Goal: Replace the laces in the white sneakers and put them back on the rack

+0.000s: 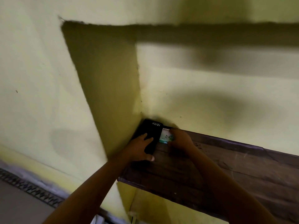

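Step in hand, by judgement: fetching supplies from the dark brown wooden shelf (pixel 226 167) in the wall corner. The white sneakers, their laces and the rack are out of view. The left hand (pixel 139 147) rests on the flat black box marked 120W (pixel 151 128) with its grip spread flat, and the right hand (pixel 181 139) has its grip pinched on the small white-and-teal printed packet (pixel 165 135). The next move calls for lifting that packet clear of the adjoining box; whether it contains laces cannot be told.

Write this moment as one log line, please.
left hand: rests on black box; right hand: grips small packet; place: wooden shelf; sneakers: not in view
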{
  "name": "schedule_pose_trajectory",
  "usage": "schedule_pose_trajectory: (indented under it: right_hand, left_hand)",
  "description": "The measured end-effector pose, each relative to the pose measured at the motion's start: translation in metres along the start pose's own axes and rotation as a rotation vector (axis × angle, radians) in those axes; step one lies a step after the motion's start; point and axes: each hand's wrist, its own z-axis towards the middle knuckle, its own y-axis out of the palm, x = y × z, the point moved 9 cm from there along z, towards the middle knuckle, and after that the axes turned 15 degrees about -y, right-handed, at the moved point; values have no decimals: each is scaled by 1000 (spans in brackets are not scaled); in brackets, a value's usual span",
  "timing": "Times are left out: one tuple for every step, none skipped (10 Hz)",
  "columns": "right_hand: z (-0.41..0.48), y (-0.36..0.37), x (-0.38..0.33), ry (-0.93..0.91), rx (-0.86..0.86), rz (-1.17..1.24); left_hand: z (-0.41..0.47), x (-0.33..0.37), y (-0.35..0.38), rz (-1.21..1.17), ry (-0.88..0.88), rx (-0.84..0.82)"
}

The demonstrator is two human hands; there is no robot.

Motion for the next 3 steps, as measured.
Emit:
schedule_pose_trajectory:
  right_hand:
    - [3, -3, -1, -6, 29, 10]
    - [4, 0, 2, -2, 27, 16]
    - [1, -1, -2, 5, 57, -17]
  left_hand:
    - [-2, -1, 2, 127, 32, -53]
    - [-3, -5, 6, 141, 47, -88]
    - [-6, -7, 2, 58, 43, -77]
